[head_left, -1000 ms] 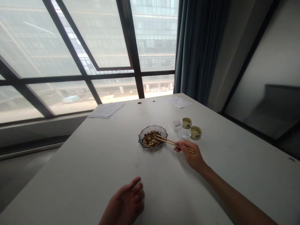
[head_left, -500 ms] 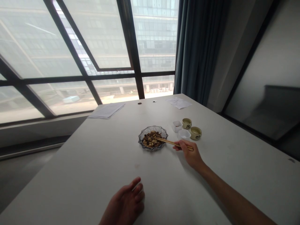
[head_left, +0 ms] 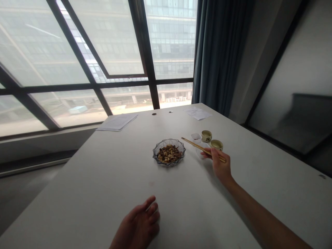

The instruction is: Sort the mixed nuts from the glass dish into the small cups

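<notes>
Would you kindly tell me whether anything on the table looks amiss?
Nothing seems spilled around the bowl. On the white table, nearer than the bowl, a faint smudge looks odd against the plain surface.

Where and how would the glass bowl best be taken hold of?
Probably by its flared, scalloped rim, on the left, coming from the near left with the left hand, which holds nothing. The glass bowl stands upright, while the right hand, its chopsticks and two cups are all on the bowl's right.
</notes>
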A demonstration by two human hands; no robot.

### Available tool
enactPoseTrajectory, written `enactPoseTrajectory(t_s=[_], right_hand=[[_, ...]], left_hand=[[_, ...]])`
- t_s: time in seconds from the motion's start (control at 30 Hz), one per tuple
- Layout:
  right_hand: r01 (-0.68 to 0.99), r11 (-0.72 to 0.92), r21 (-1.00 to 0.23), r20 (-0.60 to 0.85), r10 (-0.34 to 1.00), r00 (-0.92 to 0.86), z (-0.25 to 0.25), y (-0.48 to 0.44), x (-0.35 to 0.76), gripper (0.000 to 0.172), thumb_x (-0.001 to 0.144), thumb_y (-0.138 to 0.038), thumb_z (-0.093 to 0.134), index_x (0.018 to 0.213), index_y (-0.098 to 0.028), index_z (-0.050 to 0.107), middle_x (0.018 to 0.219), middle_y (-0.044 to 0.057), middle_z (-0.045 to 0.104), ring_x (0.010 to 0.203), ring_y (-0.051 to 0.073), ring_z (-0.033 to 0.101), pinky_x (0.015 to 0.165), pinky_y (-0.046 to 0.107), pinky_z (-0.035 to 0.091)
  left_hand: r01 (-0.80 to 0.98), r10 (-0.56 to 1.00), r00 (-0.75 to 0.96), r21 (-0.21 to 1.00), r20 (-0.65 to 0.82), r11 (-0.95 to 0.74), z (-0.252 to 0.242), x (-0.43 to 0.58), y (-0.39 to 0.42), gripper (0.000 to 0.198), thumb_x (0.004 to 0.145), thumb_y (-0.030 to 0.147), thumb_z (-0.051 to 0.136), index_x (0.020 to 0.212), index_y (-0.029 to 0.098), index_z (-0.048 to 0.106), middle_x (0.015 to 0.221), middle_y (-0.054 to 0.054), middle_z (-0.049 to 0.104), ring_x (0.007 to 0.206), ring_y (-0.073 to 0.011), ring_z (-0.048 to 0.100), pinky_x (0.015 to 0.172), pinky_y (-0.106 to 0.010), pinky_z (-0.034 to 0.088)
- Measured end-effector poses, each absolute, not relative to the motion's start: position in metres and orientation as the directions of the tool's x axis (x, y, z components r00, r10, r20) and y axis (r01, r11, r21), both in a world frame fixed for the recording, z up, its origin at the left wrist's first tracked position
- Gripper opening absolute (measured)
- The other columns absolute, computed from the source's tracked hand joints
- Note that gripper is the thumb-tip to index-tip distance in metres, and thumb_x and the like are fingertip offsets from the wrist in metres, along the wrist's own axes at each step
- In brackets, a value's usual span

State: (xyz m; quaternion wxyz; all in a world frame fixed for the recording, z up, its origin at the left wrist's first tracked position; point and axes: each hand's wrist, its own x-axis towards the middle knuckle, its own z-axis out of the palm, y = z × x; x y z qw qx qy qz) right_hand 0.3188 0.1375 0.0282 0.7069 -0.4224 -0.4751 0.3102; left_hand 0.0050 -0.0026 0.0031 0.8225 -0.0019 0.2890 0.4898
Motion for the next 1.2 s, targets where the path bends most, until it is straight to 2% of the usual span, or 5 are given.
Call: enactPoseTrajectory(t_s=[0.2,0.73,0.87,1.07,1.2], right_hand=[[-0.032,0.469,-0.882,0.382,0.755,0.533,0.023,0.15,0.34,0.043,0.091,-0.053,0.067,0.092,-0.011,0.076,0.084,0.013,0.077,0.072,0.028,0.077,0.071,0.044,0.064],[0.011,0.467,-0.884,0.404,0.752,0.521,0.022,0.15,0.341,0.041,0.091,-0.051,0.067,0.094,-0.012,0.076,0.081,0.01,0.076,0.069,0.024,0.075,0.069,0.041,0.063],[0.025,0.477,-0.879,0.44,0.789,0.428,0.025,0.142,0.331,0.04,0.092,-0.052,0.067,0.095,-0.013,0.076,0.08,0.01,0.077,0.07,0.025,0.075,0.069,0.041,0.062],[0.073,0.463,-0.884,0.468,0.871,0.15,0.028,0.13,0.315,0.037,0.096,-0.051,0.062,0.096,-0.017,0.077,0.077,0.007,0.075,0.067,0.021,0.071,0.066,0.034,0.06],[0.112,0.433,-0.894,0.442,0.893,0.08,0.027,0.13,0.309,0.04,0.095,-0.054,0.061,0.093,-0.017,0.077,0.074,0.007,0.074,0.066,0.02,0.068,0.064,0.033,0.058]], left_hand=[[-0.808,0.811,0.345,0.291,-0.472,0.513,0.005,0.006,-0.002,0.027,0.077,0.012,0.076,0.101,0.016,0.063,0.079,0.001,0.056,0.064,-0.0135,0.049,0.055,-0.026,0.036],[-0.805,0.815,0.349,0.296,-0.463,0.514,0.007,0.007,-0.002,0.025,0.079,0.013,0.076,0.098,0.017,0.061,0.079,0.002,0.056,0.063,-0.0126,0.049,0.056,-0.025,0.037],[-0.806,0.813,0.338,0.301,-0.473,0.51,0.008,0.008,-0.002,0.027,0.077,0.013,0.076,0.099,0.017,0.061,0.08,0.001,0.056,0.064,-0.013,0.05,0.056,-0.026,0.037],[-0.807,0.811,0.331,0.301,-0.481,0.508,0.008,0.008,-0.002,0.025,0.079,0.013,0.073,0.102,0.016,0.062,0.079,0.001,0.056,0.064,-0.0129,0.049,0.056,-0.025,0.037],[-0.807,0.811,0.339,0.296,-0.476,0.511,0.007,0.007,-0.002,0.025,0.078,0.012,0.073,0.1,0.016,0.062,0.079,0.001,0.057,0.063,-0.0132,0.05,0.055,-0.026,0.036]])
